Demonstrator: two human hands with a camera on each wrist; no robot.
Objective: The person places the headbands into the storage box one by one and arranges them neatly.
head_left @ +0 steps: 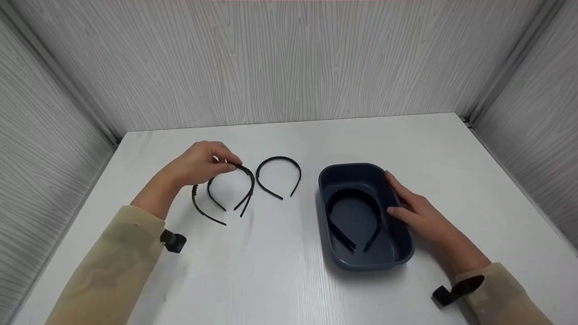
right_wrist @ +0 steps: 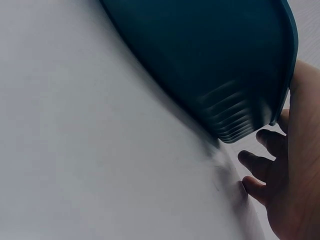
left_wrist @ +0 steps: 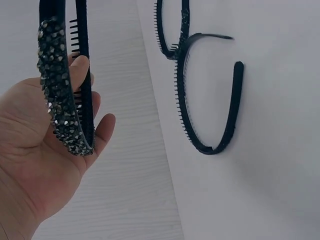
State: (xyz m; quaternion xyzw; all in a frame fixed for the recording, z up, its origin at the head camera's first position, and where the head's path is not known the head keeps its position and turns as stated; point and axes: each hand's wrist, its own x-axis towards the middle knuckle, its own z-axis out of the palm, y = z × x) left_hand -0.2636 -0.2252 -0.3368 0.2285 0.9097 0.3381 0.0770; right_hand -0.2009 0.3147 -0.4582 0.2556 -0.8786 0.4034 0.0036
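Observation:
My left hand (head_left: 203, 162) pinches the top of a black headband (left_wrist: 57, 85) between thumb and fingers. Dark, glittering beads cover the outside of this headband, and comb teeth line its inner side. Behind it in the head view, a second headband (head_left: 214, 198) lies on the white table, partly overlapped by the held one. Just to the right lies a third headband (head_left: 278, 158), also toothed. My right hand (head_left: 417, 212) grips the right rim of a dark blue plastic box (head_left: 375, 265), thumb inside and other fingers outside. Black headbands (head_left: 343, 234) lie close together in the box.
The white table (head_left: 271, 271) has a grey wood-grain panel (head_left: 289, 63) along its back edge. Similar panels stand at the left and right. A small black device is strapped to each wrist, over light sleeves.

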